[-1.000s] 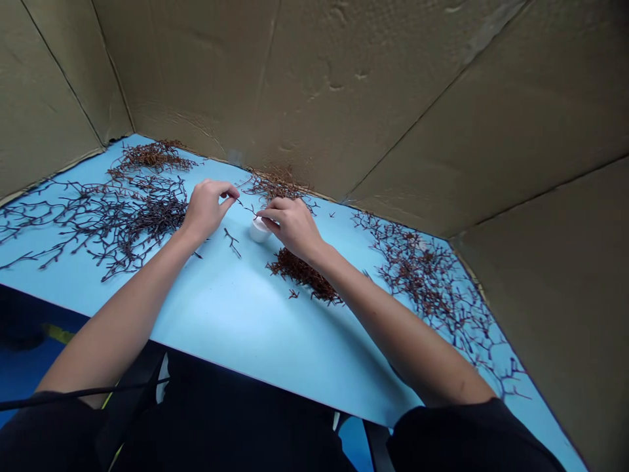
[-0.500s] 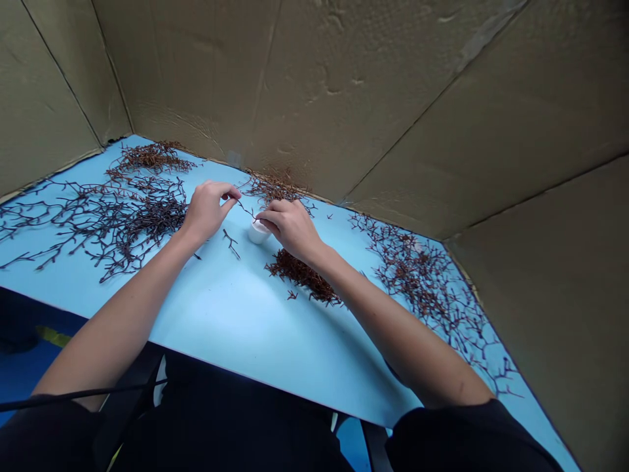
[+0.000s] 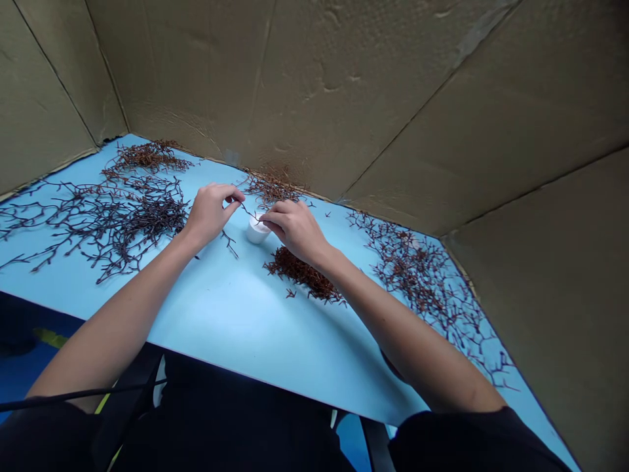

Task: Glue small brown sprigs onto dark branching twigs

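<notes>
Between my two hands a thin dark brown twig-like piece point(image 3: 249, 211) is stretched, crooked and narrow. My left hand point(image 3: 212, 208) pinches its upper left end between thumb and fingers. Its other end is gripped by the fingertips of my right hand point(image 3: 293, 226). Just below the twig stands a small white cup point(image 3: 256, 231), partly covered by my right fingers; its contents cannot be made out. A loose branched twig point(image 3: 229, 244) lies on the table beside my left wrist. Under my right wrist is a heap of short reddish-brown pieces point(image 3: 304, 275).
Dark branched twigs point(image 3: 122, 223) spread over the table's left side, with a reddish pile point(image 3: 147, 157) behind them. Another reddish pile point(image 3: 272, 187) lies against the cardboard wall point(image 3: 304, 85). More branching pieces point(image 3: 422, 275) cover the right side of the blue table point(image 3: 221, 314).
Both hands keep their grip on the twig and have moved very slightly to the right. The view has shifted a little; the piles look the same.
</notes>
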A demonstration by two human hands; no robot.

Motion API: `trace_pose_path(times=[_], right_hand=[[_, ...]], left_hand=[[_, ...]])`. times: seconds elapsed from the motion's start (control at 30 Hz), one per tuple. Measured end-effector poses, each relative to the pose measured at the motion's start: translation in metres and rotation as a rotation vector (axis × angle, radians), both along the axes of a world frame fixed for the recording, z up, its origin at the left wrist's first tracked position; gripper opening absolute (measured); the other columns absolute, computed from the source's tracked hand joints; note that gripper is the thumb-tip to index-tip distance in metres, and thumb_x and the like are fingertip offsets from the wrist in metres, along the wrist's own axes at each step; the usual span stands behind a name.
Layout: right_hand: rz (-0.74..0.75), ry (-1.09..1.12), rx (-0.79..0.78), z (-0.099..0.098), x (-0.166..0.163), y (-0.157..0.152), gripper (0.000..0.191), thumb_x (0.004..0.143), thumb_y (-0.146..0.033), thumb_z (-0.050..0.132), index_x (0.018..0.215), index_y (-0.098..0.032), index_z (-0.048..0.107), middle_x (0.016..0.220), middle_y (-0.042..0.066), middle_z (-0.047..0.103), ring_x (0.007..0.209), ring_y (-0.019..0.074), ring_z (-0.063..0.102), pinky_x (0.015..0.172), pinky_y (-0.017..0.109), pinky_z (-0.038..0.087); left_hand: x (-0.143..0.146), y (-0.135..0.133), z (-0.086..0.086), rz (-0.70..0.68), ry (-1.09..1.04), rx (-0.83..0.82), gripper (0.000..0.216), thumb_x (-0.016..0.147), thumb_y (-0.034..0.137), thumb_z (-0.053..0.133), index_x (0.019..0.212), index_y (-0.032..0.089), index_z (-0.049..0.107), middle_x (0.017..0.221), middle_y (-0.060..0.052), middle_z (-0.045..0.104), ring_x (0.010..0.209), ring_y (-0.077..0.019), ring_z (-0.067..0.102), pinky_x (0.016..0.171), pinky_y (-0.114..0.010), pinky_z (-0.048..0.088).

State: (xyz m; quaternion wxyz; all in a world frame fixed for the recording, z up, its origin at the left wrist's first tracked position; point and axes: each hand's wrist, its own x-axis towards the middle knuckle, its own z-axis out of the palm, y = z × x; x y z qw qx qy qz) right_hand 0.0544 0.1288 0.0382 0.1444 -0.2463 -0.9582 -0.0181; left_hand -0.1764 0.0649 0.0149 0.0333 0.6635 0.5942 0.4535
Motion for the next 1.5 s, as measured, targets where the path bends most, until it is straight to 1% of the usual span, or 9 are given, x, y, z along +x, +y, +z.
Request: trace_pose_path(times=[0.17, 0.33, 0.53, 0.7, 0.87, 1.0, 1.13, 1.27, 1.5], right_hand=[[-0.068, 0.181, -0.033, 0.007, 0.031, -0.006, 0.021, 0.107, -0.025, 0.063, 0.116, -0.027, 0.082, 0.111, 0.009, 0.078, 0.104, 0.0281, 0.068, 0.087, 0.041, 0.043], [-0.167, 0.466, -0.095, 0.012, 0.082, -0.046, 0.02, 0.104, -0.024, 0.066, 0.11, -0.026, 0.085, 0.104, 0.009, 0.08, 0.093, 0.0246, 0.071, 0.084, 0.04, 0.051], [-0.404, 0.974, -0.454, 0.007, 0.122, -0.061, 0.015, 0.089, -0.038, 0.082, 0.096, -0.026, 0.087, 0.091, 0.006, 0.08, 0.079, 0.0201, 0.065, 0.067, 0.035, 0.049], [-0.501, 1.327, -0.862, 0.004, 0.139, -0.05, 0.034, 0.064, -0.045, 0.099, 0.091, -0.028, 0.086, 0.086, 0.001, 0.076, 0.069, 0.0115, 0.054, 0.054, 0.024, 0.04], [-0.418, 1.431, -1.106, 0.0, 0.143, -0.065, 0.039, 0.054, -0.042, 0.106, 0.084, -0.027, 0.085, 0.079, -0.003, 0.071, 0.061, 0.0058, 0.044, 0.048, 0.019, 0.033], [-0.42, 1.384, -1.147, -0.01, 0.139, -0.081, 0.033, 0.061, -0.042, 0.103, 0.083, -0.026, 0.085, 0.078, -0.002, 0.074, 0.057, 0.0054, 0.044, 0.048, 0.02, 0.033], [-0.369, 1.267, -1.098, -0.019, 0.136, -0.091, 0.025, 0.073, -0.042, 0.097, 0.088, -0.026, 0.086, 0.085, 0.001, 0.079, 0.066, 0.0101, 0.058, 0.057, 0.024, 0.045], [-0.346, 1.171, -1.059, -0.024, 0.131, -0.102, 0.021, 0.078, -0.041, 0.094, 0.089, -0.024, 0.085, 0.082, 0.002, 0.079, 0.071, 0.013, 0.065, 0.064, 0.026, 0.051], [-0.359, 1.155, -0.907, -0.023, 0.117, -0.126, 0.009, 0.084, -0.028, 0.087, 0.087, -0.022, 0.081, 0.079, 0.001, 0.074, 0.068, 0.0135, 0.063, 0.061, 0.027, 0.051]], left_hand=[[0.015, -0.013, 0.009, -0.054, -0.066, 0.069, 0.013, 0.094, 0.016, 0.07, 0.096, 0.022, 0.081, 0.097, -0.004, 0.083, 0.088, -0.0216, 0.073, 0.076, -0.033, 0.057], [0.046, -0.032, 0.018, -0.207, -0.246, 0.116, 0.01, 0.095, 0.024, 0.073, 0.099, 0.024, 0.082, 0.1, -0.002, 0.083, 0.088, -0.0183, 0.076, 0.078, -0.029, 0.061], [0.071, -0.052, 0.016, -0.157, -0.206, 0.248, 0.011, 0.098, 0.027, 0.07, 0.105, 0.023, 0.078, 0.089, -0.001, 0.08, 0.068, -0.0122, 0.068, 0.065, -0.025, 0.056], [0.086, -0.064, -0.004, -0.69, 0.204, 0.013, 0.013, 0.102, 0.03, 0.068, 0.1, 0.02, 0.077, 0.087, -0.001, 0.078, 0.068, -0.0124, 0.068, 0.063, -0.025, 0.053], [0.101, -0.064, -0.031, -0.706, 0.509, -0.123, 0.021, 0.105, 0.034, 0.065, 0.116, 0.02, 0.077, 0.108, -0.009, 0.079, 0.1, -0.0246, 0.075, 0.078, -0.035, 0.059], [0.106, -0.063, -0.04, -0.68, 0.521, -0.117, 0.021, 0.109, 0.032, 0.059, 0.111, 0.022, 0.078, 0.104, -0.007, 0.079, 0.099, -0.023, 0.074, 0.08, -0.033, 0.057], [0.111, -0.063, -0.041, -0.691, 0.496, -0.126, 0.023, 0.11, 0.029, 0.056, 0.107, 0.021, 0.077, 0.099, -0.006, 0.078, 0.096, -0.0224, 0.073, 0.079, -0.032, 0.054], [0.117, -0.066, -0.033, -0.702, 0.303, -0.231, 0.019, 0.109, 0.026, 0.056, 0.103, 0.019, 0.073, 0.095, -0.006, 0.074, 0.088, -0.0192, 0.069, 0.078, -0.031, 0.052], [0.13, -0.077, -0.014, -0.56, -0.473, -0.494, 0.018, 0.102, 0.031, 0.068, 0.087, 0.019, 0.07, 0.074, 0.001, 0.064, 0.062, -0.0108, 0.057, 0.054, -0.021, 0.043]])
